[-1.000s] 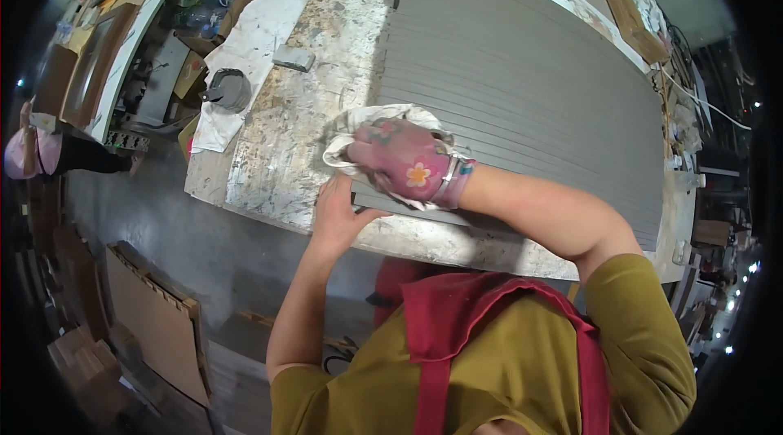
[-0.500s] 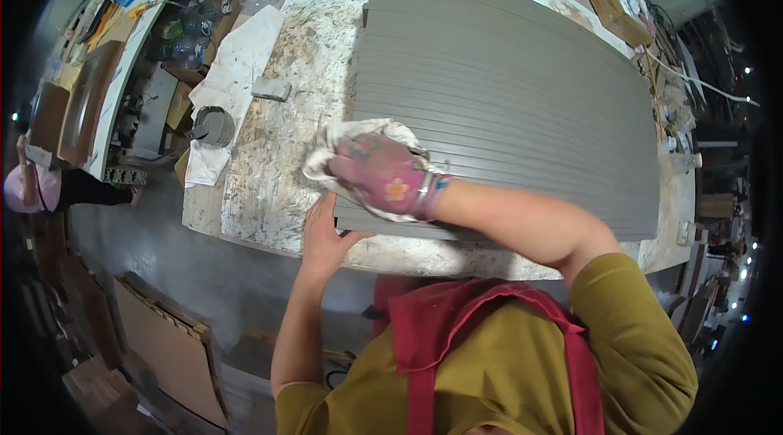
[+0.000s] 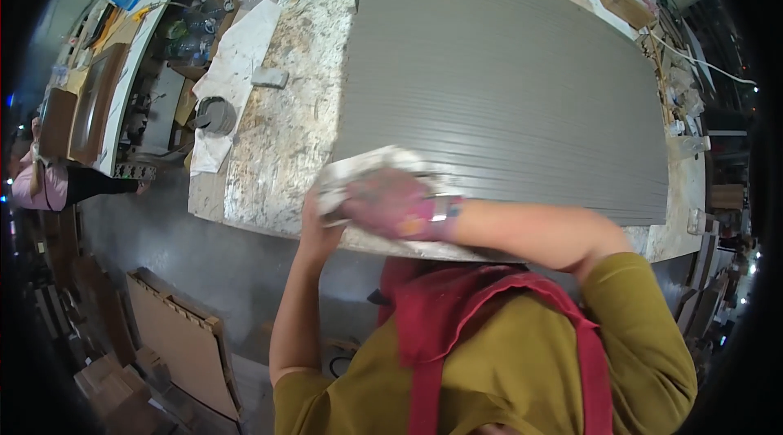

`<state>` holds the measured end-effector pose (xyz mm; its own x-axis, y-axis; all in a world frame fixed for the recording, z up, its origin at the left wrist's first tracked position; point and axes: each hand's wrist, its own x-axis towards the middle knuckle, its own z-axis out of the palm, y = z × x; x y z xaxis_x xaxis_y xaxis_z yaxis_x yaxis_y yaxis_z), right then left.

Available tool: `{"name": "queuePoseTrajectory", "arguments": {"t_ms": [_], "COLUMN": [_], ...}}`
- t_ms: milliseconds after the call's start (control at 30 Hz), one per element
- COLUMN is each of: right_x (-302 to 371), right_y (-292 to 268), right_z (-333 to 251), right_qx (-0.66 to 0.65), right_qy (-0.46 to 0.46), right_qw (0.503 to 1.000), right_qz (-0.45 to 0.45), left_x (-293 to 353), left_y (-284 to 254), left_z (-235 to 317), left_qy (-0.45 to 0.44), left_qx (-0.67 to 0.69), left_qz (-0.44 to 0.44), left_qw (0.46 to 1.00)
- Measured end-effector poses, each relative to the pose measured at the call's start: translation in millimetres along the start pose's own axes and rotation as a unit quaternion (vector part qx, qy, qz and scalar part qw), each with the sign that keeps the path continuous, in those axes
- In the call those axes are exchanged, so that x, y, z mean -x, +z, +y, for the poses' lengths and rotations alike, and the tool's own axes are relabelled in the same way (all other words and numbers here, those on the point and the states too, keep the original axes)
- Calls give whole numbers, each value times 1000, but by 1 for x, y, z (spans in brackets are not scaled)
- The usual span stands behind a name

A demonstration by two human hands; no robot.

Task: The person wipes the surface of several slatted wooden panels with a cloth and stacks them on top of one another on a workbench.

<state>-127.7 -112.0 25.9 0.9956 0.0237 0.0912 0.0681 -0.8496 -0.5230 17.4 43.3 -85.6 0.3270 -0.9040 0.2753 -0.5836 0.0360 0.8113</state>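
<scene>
Two hands, left (image 3: 315, 227) and right (image 3: 390, 200), crowd the near left corner of the grey panel (image 3: 506, 84).

From where I stand, the panel lies flat on the desk (image 3: 281, 150), spreading rightward and away from both grips, its fine lines running left to right. The right grip, gloved, is closed on a white cloth (image 3: 383, 159) over that corner; blur hides the fingertips. Its forearm (image 3: 530, 227) reaches in from the right, along the near side. The left hand, bare, is the outer one, just beside the cloth at the panel's left end; its fingers are covered, so I cannot tell whether that grip is spread or pinching.
</scene>
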Motion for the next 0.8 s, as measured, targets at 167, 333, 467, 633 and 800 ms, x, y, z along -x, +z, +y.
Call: {"name": "queuePoseTrajectory", "arguments": {"t_ms": [167, 333, 467, 633, 800], "right_x": [199, 212, 67, 8, 104], "right_y": [-43, -64, 10, 18, -33], "right_z": [51, 30, 19, 1, -2], "right_qx": [116, 108, 55, 35, 83], "right_qy": [135, 206, 16, -25, 129], "right_qw": [983, 972, 996, 998, 988], "right_qz": [43, 12, 69, 54, -25], "left_x": [-27, -35, -37, -7, -27], "left_y": [-4, -1, 1, -6, 1], "left_z": [44, 52, 45, 1, 36], "left_qy": [-50, -62, -114, 11, -104], "left_qx": [-15, -5, 62, -97, -33], "left_qz": [-10, -29, -35, -109, -63], "left_qw": [999, 998, 991, 989, 992]}}
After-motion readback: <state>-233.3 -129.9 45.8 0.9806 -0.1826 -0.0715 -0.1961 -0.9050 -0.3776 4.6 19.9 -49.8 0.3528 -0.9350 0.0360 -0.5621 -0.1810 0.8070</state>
